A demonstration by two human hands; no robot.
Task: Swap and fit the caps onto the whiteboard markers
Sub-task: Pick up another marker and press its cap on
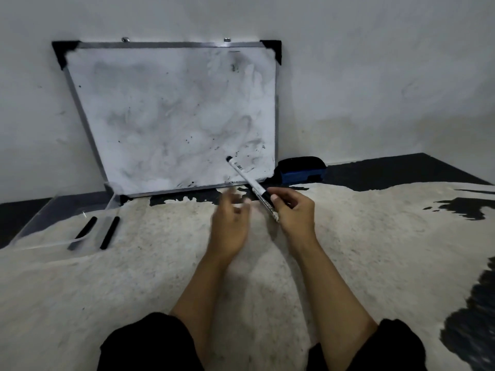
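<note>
My right hand (294,210) grips a white whiteboard marker (247,179) near its lower end. The marker slants up and to the left, and its dark tip end points toward the board. My left hand (230,220) hovers just left of the marker, blurred, fingers apart and holding nothing. Two black markers (85,231) (110,232) lie side by side inside a clear plastic tray (40,218) on the floor at the left.
A smudged whiteboard (174,116) leans against the white wall. A blue and black eraser (301,171) sits at the board's lower right corner. I sit on a cream and black cowhide rug (375,250).
</note>
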